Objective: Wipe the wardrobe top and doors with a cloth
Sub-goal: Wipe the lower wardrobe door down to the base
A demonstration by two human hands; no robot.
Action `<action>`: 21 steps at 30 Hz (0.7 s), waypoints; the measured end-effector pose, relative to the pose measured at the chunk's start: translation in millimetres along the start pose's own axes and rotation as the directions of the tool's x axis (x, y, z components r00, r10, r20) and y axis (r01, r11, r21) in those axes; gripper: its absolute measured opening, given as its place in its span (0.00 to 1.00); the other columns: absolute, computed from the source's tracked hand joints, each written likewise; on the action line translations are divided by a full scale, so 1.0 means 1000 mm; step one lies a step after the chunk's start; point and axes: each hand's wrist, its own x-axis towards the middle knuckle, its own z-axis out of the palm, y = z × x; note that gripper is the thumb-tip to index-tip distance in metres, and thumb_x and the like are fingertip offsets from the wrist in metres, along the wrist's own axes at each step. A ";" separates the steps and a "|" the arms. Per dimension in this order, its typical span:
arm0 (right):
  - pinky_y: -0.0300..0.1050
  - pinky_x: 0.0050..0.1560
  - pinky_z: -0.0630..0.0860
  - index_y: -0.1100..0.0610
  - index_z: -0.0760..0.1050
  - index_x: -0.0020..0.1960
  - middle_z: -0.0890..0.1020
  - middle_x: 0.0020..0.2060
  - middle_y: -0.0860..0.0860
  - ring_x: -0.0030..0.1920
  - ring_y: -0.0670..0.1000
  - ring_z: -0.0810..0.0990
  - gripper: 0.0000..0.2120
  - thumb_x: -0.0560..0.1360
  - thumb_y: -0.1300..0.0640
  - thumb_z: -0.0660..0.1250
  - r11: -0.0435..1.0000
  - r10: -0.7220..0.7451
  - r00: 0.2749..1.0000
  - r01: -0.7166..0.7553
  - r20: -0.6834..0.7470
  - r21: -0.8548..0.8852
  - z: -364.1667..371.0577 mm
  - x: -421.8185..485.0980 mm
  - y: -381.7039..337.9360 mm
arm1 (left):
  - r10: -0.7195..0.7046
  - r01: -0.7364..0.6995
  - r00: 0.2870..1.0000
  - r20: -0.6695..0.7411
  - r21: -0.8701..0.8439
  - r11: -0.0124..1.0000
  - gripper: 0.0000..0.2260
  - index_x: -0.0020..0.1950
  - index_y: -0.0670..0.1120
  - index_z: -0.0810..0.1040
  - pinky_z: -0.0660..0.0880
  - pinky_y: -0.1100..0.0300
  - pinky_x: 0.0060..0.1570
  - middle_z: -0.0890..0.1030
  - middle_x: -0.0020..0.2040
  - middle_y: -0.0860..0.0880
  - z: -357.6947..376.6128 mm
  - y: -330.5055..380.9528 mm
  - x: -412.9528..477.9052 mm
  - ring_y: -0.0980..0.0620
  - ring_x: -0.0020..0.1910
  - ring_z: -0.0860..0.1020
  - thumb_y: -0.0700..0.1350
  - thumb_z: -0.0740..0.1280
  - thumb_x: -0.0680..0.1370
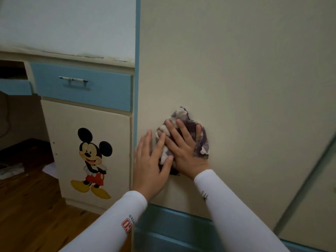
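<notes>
We see a purple-and-white cloth (202, 142) bunched flat against the lower part of the cream wardrobe door (236, 70), near the door's left edge. The right hand (183, 151) lies on the cloth with fingers straight and spread, pressing it to the door without curling round it. The left hand (151, 160) is likewise released, its straight fingers overlapping the cloth's left side. Left of the door we find a blue drawer (81, 88) and, under it, a cartoon mouse sticker (92, 160).

Purple-and-white patterned cloth (200, 142), cream wardrobe door (236, 70) with blue edging, blue drawer (81, 84).
</notes>
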 end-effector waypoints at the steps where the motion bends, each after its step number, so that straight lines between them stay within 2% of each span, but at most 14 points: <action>1: 0.63 0.69 0.40 0.50 0.71 0.68 0.66 0.70 0.51 0.74 0.53 0.54 0.23 0.73 0.49 0.61 0.999 0.036 0.999 -0.037 -0.009 -0.035 -0.005 -0.007 0.009 | 0.040 -0.041 0.999 0.024 0.036 0.998 0.25 0.70 0.58 0.52 0.50 0.46 0.71 0.51 0.75 0.46 0.006 0.007 0.001 0.45 0.74 0.48 0.54 0.58 0.75; 4: 0.65 0.68 0.40 0.47 0.67 0.70 0.64 0.70 0.52 0.75 0.54 0.49 0.26 0.73 0.43 0.58 0.984 0.131 0.991 -0.134 -0.032 -0.118 -0.024 -0.027 0.045 | 0.123 -0.133 0.988 0.097 0.102 0.986 0.26 0.71 0.58 0.52 0.47 0.42 0.69 0.49 0.74 0.48 0.023 0.029 0.005 0.45 0.74 0.44 0.60 0.52 0.74; 7: 0.67 0.67 0.41 0.46 0.64 0.70 0.64 0.70 0.54 0.75 0.54 0.48 0.28 0.72 0.40 0.58 0.950 0.224 0.974 -0.229 -0.043 -0.211 -0.045 -0.041 0.083 | 0.183 -0.203 0.974 0.132 0.158 0.966 0.28 0.71 0.54 0.58 0.53 0.34 0.64 0.57 0.74 0.40 0.038 0.050 0.009 0.34 0.72 0.51 0.61 0.54 0.73; 8: 0.68 0.67 0.42 0.46 0.64 0.70 0.63 0.70 0.55 0.75 0.54 0.47 0.27 0.73 0.40 0.56 0.938 0.259 0.965 -0.263 -0.045 -0.227 -0.052 -0.044 0.094 | 0.178 -0.199 0.976 0.126 0.179 0.964 0.28 0.71 0.54 0.58 0.54 0.33 0.64 0.57 0.74 0.39 0.042 0.055 0.009 0.32 0.71 0.51 0.61 0.54 0.73; 11: 0.73 0.64 0.45 0.49 0.63 0.71 0.62 0.70 0.57 0.73 0.59 0.51 0.28 0.74 0.39 0.52 0.906 0.350 0.936 -0.350 -0.042 -0.240 -0.073 -0.053 0.125 | 0.122 -0.151 0.983 0.134 0.235 0.960 0.30 0.73 0.55 0.54 0.53 0.33 0.64 0.48 0.74 0.43 0.052 0.058 0.007 0.35 0.72 0.43 0.63 0.52 0.72; 14: 0.78 0.61 0.47 0.51 0.63 0.71 0.60 0.70 0.60 0.71 0.64 0.56 0.32 0.70 0.38 0.56 0.869 0.427 0.902 -0.428 -0.060 -0.249 -0.089 -0.059 0.153 | 0.146 -0.178 0.981 0.131 0.286 0.941 0.30 0.72 0.50 0.63 0.61 0.30 0.58 0.52 0.73 0.40 0.057 0.056 0.008 0.31 0.70 0.49 0.59 0.60 0.71; 16: 0.77 0.61 0.45 0.53 0.64 0.71 0.61 0.70 0.62 0.70 0.67 0.57 0.35 0.71 0.34 0.54 0.839 0.489 0.869 -0.491 -0.072 -0.234 -0.097 -0.061 0.165 | 0.169 -0.193 0.980 0.108 0.294 0.936 0.32 0.71 0.48 0.65 0.65 0.29 0.54 0.53 0.73 0.39 0.060 0.055 0.009 0.30 0.70 0.52 0.55 0.67 0.69; 18: 0.74 0.62 0.44 0.55 0.64 0.71 0.62 0.70 0.65 0.70 0.68 0.57 0.37 0.72 0.31 0.50 0.810 0.542 0.837 -0.546 -0.082 -0.214 -0.101 -0.064 0.170 | 0.157 -0.180 0.982 0.102 0.282 0.942 0.35 0.73 0.49 0.61 0.64 0.29 0.56 0.48 0.73 0.40 0.063 0.055 0.009 0.32 0.71 0.47 0.56 0.69 0.69; 21: 0.73 0.65 0.48 0.56 0.64 0.71 0.62 0.70 0.65 0.70 0.68 0.57 0.37 0.73 0.32 0.48 0.779 0.592 0.801 -0.598 -0.091 -0.191 -0.102 -0.078 0.167 | 0.122 -0.152 0.984 0.128 0.251 0.956 0.35 0.74 0.54 0.48 0.58 0.30 0.61 0.39 0.74 0.45 0.067 0.052 0.006 0.37 0.72 0.36 0.64 0.59 0.72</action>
